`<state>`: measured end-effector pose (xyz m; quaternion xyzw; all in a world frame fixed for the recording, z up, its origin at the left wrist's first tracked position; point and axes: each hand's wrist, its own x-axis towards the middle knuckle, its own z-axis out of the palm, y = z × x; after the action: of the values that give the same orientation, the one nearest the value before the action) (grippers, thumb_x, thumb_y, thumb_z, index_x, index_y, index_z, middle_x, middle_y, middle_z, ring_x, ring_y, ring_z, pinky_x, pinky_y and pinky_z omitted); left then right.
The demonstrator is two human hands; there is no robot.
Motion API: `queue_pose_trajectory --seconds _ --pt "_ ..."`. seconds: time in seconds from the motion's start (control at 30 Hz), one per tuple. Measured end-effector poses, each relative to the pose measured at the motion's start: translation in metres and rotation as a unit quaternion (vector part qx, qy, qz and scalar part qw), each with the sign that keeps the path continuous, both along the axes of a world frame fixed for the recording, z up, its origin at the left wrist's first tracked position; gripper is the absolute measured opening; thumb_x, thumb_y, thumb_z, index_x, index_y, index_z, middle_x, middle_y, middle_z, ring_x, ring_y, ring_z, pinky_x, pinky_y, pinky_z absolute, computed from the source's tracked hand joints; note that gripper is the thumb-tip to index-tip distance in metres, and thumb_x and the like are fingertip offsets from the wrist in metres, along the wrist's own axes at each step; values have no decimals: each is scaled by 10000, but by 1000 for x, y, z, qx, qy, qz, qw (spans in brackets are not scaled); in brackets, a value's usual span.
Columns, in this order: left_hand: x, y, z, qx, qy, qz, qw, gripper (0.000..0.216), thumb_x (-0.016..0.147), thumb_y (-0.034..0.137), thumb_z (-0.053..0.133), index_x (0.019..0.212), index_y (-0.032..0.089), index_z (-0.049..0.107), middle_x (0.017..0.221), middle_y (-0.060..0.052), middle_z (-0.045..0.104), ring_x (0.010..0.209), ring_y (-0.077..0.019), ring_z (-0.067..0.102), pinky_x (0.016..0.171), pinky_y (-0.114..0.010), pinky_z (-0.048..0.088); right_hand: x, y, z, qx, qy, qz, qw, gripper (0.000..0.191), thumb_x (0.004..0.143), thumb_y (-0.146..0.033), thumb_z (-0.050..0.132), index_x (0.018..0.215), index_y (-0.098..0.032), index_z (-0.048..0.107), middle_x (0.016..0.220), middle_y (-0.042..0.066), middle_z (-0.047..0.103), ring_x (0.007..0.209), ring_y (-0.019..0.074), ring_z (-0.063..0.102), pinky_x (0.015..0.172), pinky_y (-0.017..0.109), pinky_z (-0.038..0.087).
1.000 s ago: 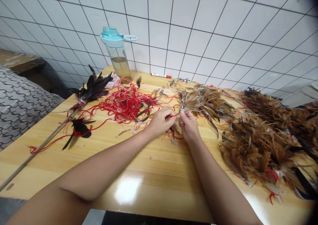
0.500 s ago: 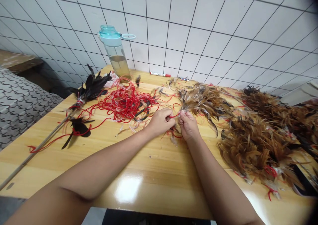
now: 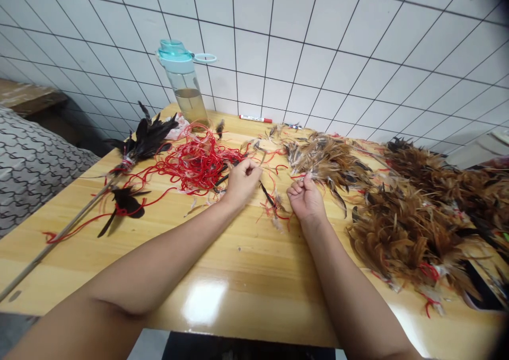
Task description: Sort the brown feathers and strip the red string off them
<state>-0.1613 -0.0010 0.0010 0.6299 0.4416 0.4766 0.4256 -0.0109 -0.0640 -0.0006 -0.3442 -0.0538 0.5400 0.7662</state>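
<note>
My left hand point(image 3: 242, 182) is closed in a pinch beside the tangle of red string point(image 3: 194, 161); what its fingertips hold, if anything, is too small to name. My right hand point(image 3: 307, 200) has its fingers curled in, with thumb and forefinger pinching a short bit of red string point(image 3: 298, 176). Just beyond those fingertips lies a bundle of brown feathers point(image 3: 328, 161), its pale quill ends towards me. Between the hands, a dark thin scrap point(image 3: 267, 194) rests on the wooden table among loose fluff and red thread ends.
A clear bottle with a teal lid point(image 3: 186, 92) stands near the tiled wall, left of a red marker point(image 3: 255, 119). On the left is a stick point(image 3: 59, 243) with black feathers point(image 3: 149, 140) tied at its end. Large brown feather bunches point(image 3: 405, 233) cover the right side.
The hands have drawn apart: my left hand moved left and away from me, my right hand slightly right. The red string stretched between them no longer spans the gap.
</note>
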Motion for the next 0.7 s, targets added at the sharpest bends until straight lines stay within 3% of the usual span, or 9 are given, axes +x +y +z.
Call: queue_pose_trajectory --seconds 0.1,0.2,0.27,0.53,0.7 --pt "4 -2 -4 -53 -44 -48 996 136 753 276 568 674 167 554 623 26 518 594 -93 447 597 -230 351 -2 0 -2 6 4 3 1000 303 872 -337 594 692 -192 399 516 -100 388 408 27 326 420 145 285" --pt "11 -11 -7 -75 -14 -141 987 155 742 306 602 690 160 609 657 4 585 621 -108 500 620 -240 387 -8 0 -5 23 -32 20 999 342 820 -368 657 683 -191 398 528 -101 386 419 26 321 429 154 287" --pt "14 -17 -6 -62 15 -169 984 154 737 304 611 708 156 641 691 -8 620 646 -116 528 639 -244 407 -13 0 -6 32 -79 36 996 380 777 -404 693 671 -193 396 529 -100 374 424 29 315 432 167 286" --pt "11 -19 -2 -26 23 -209 977 169 755 294 576 685 149 628 688 -13 630 661 -123 548 664 -242 435 -29 -1 -10 64 -203 75 974 431 620 -442 795 703 -204 446 507 -114 338 430 35 260 420 189 232" --pt "10 -16 -8 -45 10 -199 979 180 731 330 606 691 154 598 688 1 585 644 -115 508 636 -235 409 -30 -2 -13 38 -235 64 969 432 635 -508 741 704 -211 436 487 -112 359 425 42 262 420 197 212"
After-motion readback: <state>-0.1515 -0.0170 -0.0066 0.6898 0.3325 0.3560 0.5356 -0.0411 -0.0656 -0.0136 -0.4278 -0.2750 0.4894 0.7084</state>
